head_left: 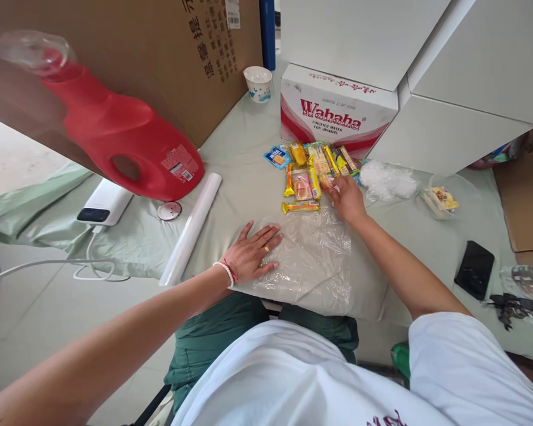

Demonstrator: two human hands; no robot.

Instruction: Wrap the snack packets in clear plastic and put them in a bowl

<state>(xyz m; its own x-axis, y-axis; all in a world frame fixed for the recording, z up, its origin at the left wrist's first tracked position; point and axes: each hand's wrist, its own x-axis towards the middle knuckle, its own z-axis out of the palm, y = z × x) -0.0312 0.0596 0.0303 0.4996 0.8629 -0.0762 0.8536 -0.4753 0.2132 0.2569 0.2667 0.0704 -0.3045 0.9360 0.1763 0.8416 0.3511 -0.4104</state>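
My left hand lies flat, fingers spread, on the left edge of a clear plastic sheet at the front of the table. My right hand reaches into a pile of small wrapped snacks beyond the sheet. Its fingers are closed on a snack packet at the near right of the pile; the palm hides part of it. A yellow snack bar lies crosswise at the pile's near edge. A blue snack packet sits at its far left.
A Wahaba-style white and red carton stands behind the snacks. On the left are a red jug, a white roll and a power bank. Crumpled plastic, a clear tub and a phone lie right.
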